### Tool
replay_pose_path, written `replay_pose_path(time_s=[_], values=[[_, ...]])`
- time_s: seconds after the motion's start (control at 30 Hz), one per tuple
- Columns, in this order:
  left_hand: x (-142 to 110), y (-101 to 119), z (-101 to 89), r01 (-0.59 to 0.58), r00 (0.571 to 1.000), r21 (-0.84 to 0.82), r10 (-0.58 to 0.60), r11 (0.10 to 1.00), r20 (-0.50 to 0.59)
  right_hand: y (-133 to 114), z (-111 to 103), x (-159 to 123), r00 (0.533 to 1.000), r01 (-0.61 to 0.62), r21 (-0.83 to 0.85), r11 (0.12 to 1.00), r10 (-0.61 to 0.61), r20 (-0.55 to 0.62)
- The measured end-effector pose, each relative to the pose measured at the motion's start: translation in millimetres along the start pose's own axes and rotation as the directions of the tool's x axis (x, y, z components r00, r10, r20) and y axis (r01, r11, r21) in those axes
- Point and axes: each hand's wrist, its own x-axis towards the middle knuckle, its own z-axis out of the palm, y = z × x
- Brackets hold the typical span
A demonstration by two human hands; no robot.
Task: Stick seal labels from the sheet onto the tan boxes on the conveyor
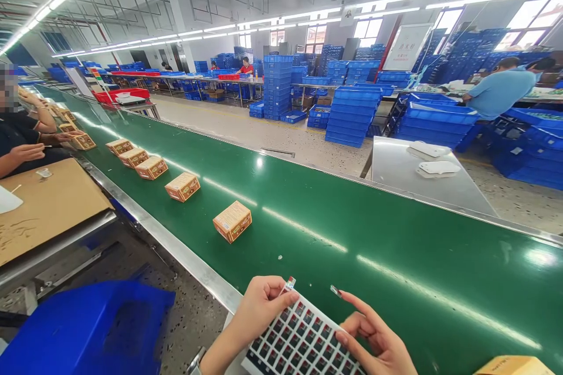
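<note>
My left hand (259, 307) holds the far edge of a sticker sheet (299, 343) at the bottom of the view and pinches a small sticker (290, 283) at its fingertips. My right hand (373, 340) rests on the sheet's right side, with another small sticker (335, 290) stuck on its raised forefinger tip. The sheet carries several rows of small dark labels. On the green conveyor belt (352, 240) ahead, the nearest orange carton (232, 221) lies about a hand's length beyond my hands, with more cartons (182, 187) in a line to the left.
A co-worker's arms (26, 146) reach toward cartons at the far left, beside a cardboard-topped bench (48, 205). A blue bin (92, 328) stands below left. A steel table (422, 181) and stacked blue crates (352, 117) lie beyond the belt. A carton corner (512, 365) shows at bottom right.
</note>
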Motion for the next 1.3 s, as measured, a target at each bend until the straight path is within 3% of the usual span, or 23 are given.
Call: replay_pose_path(time_s=[0.23,1.1,1.2,1.3], values=[[-1,-8,-0.7,0.055,0.999,-0.142,-0.054,0.988,0.011,2,2,-2,1.000,-0.012,0.028,1.000,0.012,0.014],[2,-14,2.4,0.060,0.997,-0.024,-0.059,0.998,0.039,4,-2,-7,1.000,-0.028,0.060,0.998,0.028,0.004],[2,-13,-0.9,0.051,0.999,-0.016,-0.051,0.999,0.019,9,-1,-5,0.999,-0.041,0.067,0.997,0.038,0.038],[4,-10,-18.4,0.010,0.997,0.070,-0.005,0.998,-0.078,11,-1,-3,0.998,-0.050,0.082,0.995,0.047,0.045]])
